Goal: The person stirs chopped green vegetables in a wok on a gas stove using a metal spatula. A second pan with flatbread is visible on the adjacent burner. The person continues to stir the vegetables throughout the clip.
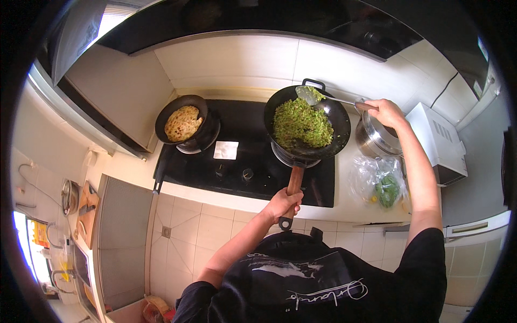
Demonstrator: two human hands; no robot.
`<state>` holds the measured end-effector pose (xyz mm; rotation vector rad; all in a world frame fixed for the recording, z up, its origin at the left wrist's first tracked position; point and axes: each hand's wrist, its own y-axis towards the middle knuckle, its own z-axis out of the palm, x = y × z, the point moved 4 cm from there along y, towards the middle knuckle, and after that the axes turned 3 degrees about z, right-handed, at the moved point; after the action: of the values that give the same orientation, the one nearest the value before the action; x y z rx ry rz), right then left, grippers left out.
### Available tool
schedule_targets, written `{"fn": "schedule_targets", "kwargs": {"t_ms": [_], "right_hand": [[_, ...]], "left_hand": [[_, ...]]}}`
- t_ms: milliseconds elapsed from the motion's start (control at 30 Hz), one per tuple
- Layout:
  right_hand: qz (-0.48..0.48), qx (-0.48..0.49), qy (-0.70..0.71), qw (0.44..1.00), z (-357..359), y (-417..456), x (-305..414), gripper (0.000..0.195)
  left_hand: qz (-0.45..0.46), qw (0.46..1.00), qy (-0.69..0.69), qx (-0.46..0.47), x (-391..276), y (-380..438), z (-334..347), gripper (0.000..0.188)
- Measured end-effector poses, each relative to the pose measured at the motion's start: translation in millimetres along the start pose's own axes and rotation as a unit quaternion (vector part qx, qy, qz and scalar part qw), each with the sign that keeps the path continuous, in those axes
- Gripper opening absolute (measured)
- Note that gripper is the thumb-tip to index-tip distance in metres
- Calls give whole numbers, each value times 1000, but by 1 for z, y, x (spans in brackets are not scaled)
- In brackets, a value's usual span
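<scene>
My left hand (284, 204) grips the wooden handle (296, 177) of a black wok (341, 135) on the right burner. Finely chopped green food (303, 123) mixed with small brownish bits covers much of the wok's inside. In my right hand (388, 113) is the brown grip of a metal spatula (337, 99). Its blade, with some green bits on it, is over the far side of the wok; whether it touches the wall I cannot tell. On the left burner, a dark frying pan (203, 105) holds a browned flatbread (182, 124) with a notch in its right edge.
A lidded steel pot (365, 139) stands right of the black gas hob (242, 121), near a clear plastic bag (359, 177) with green vegetables. Behind them is a white microwave (424, 129). A range hood (258, 20) hangs overhead. Far left, a knife lies on a cutting board (89, 202).
</scene>
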<state>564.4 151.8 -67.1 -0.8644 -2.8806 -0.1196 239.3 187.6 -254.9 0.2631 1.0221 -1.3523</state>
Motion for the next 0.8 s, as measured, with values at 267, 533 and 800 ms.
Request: {"fn": "schedule_targets", "kwargs": {"t_ms": [267, 533, 800], "right_hand": [[-116, 51, -11, 992, -6, 22, 24, 34], [-262, 63, -147, 952, -23, 14, 76, 35], [-263, 10, -252, 931, -51, -31, 85, 29]], "left_hand": [[-5, 1000, 2, -4, 0, -1, 2, 27], [0, 1000, 14, -5, -2, -1, 2, 29], [-1, 1000, 12, -12, -2, -1, 2, 28]]}}
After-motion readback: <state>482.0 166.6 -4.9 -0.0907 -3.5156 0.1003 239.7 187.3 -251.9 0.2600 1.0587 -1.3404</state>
